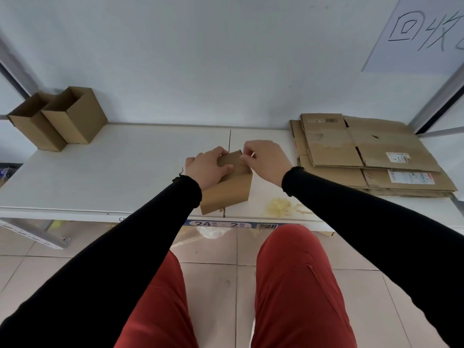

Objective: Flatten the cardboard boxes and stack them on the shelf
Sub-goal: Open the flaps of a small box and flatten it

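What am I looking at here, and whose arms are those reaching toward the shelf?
There is no machine here. A person wears a camera on the head, looking forward and down, so you see their own arms in black sleeves and their red trousers.

Both hands work on a small box standing on the white shelf. The left hand holds its top, and the right hand pinches its upper edge.

At the far left stand two open boxes, not yet flattened. At the right lies a stack of flattened cardboard. A yellowish stain marks the shelf's front, and a label sits on its edge.
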Motion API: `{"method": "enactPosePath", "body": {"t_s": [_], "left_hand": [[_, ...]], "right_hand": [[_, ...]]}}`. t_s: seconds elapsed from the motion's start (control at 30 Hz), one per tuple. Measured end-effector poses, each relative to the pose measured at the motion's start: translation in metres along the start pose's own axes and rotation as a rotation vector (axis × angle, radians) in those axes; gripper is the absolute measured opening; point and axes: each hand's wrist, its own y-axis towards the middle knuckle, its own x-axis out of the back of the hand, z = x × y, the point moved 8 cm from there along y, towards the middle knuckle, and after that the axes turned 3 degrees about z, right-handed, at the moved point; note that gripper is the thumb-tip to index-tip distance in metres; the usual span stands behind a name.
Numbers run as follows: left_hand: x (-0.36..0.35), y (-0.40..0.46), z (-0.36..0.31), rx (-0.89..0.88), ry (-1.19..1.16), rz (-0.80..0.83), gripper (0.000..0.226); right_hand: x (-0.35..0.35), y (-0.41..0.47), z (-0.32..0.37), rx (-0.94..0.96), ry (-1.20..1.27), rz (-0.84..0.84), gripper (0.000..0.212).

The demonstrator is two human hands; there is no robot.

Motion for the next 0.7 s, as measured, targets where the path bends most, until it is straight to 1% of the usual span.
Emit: {"method": "enactPosePath", "body": {"t_s": [0.1,0.17,0.2,0.27,0.33,0.4,0.47,0.5,0.57,0.7], "left_hand": [[0.0,-0.001,-0.001,-0.009,0.011,-0.011,0.036],[0.0,-0.002,-0.002,-0.014,0.017,-0.014,0.037],[-0.001,-0.003,-0.003,-0.015,0.026,-0.014,0.037],[-0.002,-0.006,-0.005,-0.019,0.065,-0.016,0.04],[-0.003,-0.009,-0.008,-0.031,0.113,-0.005,0.049],[-0.004,-0.014,-0.013,-0.075,0.119,0.034,0.07],[-0.003,-0.021,-0.027,-0.184,0.12,0.073,0.094],[-0.001,-0.024,-0.034,-0.245,0.13,0.065,0.101],[0.011,-0.03,-0.043,-0.326,0.081,-0.026,0.1],[0.032,-0.043,-0.044,-0.39,-0.151,-0.267,0.078]], "right_hand": [[-0.017,-0.019,-0.037,-0.381,0.842,-0.06,0.014],[-0.039,-0.034,-0.044,-0.569,1.33,-0.092,0.01],[-0.048,-0.039,-0.045,-0.638,1.498,-0.123,0.011],[-0.062,-0.046,-0.047,-0.719,1.683,-0.174,0.011],[-0.068,-0.046,-0.045,-0.734,1.735,-0.196,0.013],[-0.064,-0.044,-0.04,-0.688,1.719,-0.211,0.012],[-0.055,-0.041,-0.031,-0.596,1.691,-0.227,0.012],[-0.048,-0.04,-0.023,-0.54,1.676,-0.23,0.013],[-0.029,-0.038,-0.006,-0.433,1.588,-0.252,0.015],[0.007,-0.04,0.018,-0.269,1.319,-0.372,0.013]]}}
